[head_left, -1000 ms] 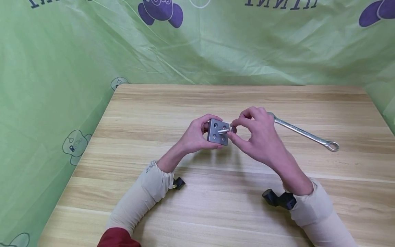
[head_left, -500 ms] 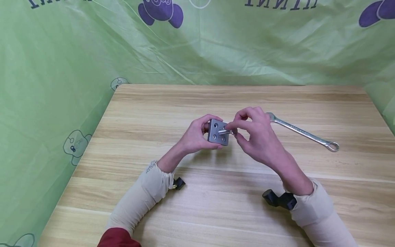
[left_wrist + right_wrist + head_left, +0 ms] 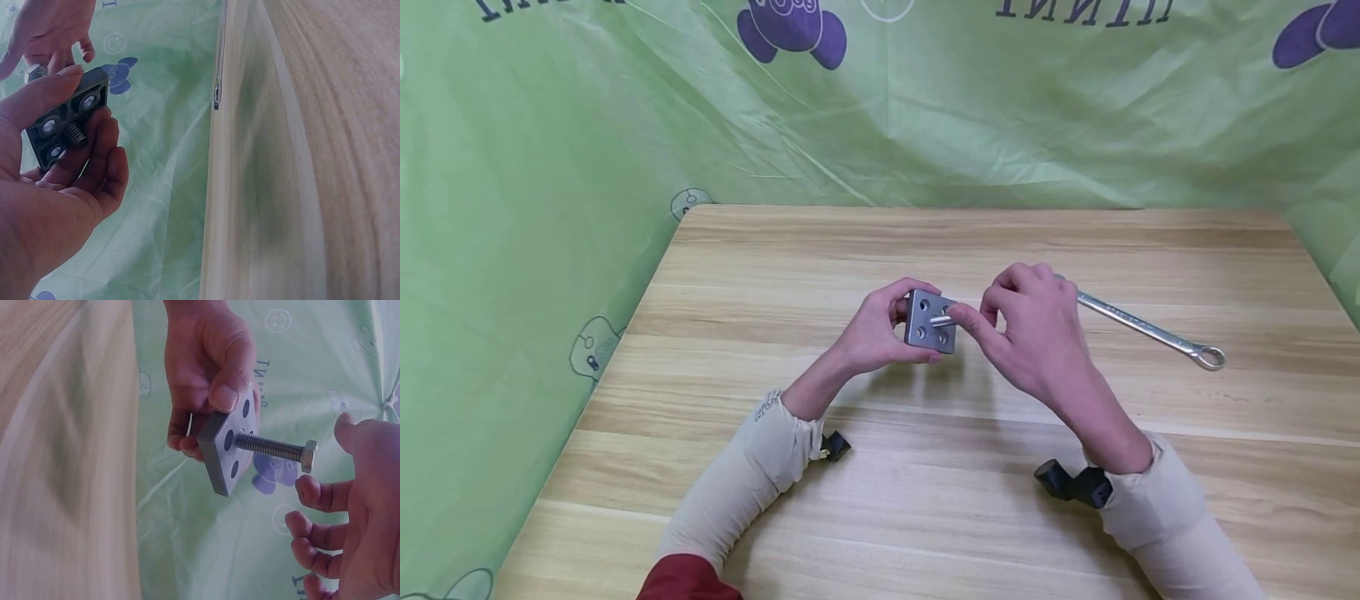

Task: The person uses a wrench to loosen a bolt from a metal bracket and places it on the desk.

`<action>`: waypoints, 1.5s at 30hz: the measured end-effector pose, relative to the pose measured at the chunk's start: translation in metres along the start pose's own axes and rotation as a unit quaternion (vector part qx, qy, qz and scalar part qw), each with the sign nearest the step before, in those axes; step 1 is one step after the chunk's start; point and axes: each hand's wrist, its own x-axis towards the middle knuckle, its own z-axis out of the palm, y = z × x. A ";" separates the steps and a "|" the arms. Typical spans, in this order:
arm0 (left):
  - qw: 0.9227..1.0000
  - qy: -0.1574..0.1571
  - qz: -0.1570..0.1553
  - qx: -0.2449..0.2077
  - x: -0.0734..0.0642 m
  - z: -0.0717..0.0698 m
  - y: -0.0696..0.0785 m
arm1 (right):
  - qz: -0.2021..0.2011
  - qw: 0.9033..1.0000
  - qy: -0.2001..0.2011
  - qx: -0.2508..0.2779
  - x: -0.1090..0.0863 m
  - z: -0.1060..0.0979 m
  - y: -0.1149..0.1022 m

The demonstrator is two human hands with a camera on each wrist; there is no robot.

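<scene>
My left hand (image 3: 871,335) grips a square grey metal plate (image 3: 932,342) by its edges, above the table. Several holes surround a bolt (image 3: 272,448) that runs through the plate's middle. The long threaded shank and hex head stick out toward my right hand (image 3: 378,506). In the left wrist view, a short threaded end of the bolt (image 3: 76,134) shows through the recessed back face. My right hand is spread around the hex head, thumb and fingers apart and loosely bent. The right wrist view shows a gap between the fingertips and the head. In the head view, the right thumb covers the head.
A combination wrench (image 3: 1138,324) lies on the wooden table (image 3: 850,250) to the right, its far end behind the right hand. Green printed cloth (image 3: 1000,125) hangs behind and to the left. A black camera mount (image 3: 1073,486) sits on the right wrist.
My right fingers, which were pinching the bolt head, have come off it and spread. The right hand has rolled and shifted slightly right. The left hand and plate stay nearly still.
</scene>
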 end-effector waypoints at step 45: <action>1.000 0.000 0.001 0.004 -0.001 0.000 0.000 | -0.057 0.997 0.023 0.037 0.000 -0.003 0.002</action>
